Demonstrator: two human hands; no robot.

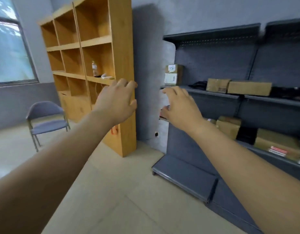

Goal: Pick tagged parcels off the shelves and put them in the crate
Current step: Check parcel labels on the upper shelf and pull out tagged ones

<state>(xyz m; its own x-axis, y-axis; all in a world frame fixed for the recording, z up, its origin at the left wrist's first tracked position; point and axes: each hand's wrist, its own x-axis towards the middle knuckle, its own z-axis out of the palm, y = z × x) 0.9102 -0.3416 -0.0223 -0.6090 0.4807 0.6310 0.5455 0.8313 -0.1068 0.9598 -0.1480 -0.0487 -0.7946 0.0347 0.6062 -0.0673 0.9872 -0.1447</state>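
1. Left hand [116,100] is raised, fingers loosely spread, holding nothing
2. Right hand [180,105] reaches out beside it, fingers relaxed, grasping nothing
3. Parcels: a labelled box [173,74] sits on the grey rack [213,93] just above the right hand; brown boxes [238,87] lie further right of it
4. Wooden shelf [124,48] stands behind the left hand

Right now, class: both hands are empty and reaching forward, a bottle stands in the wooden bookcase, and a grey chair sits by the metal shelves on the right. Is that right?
One slip: the chair is on the left, by the window and the bookcase, not by the metal shelves. The head view shows it. The rest holds: left hand and right hand empty, bottle in the bookcase.
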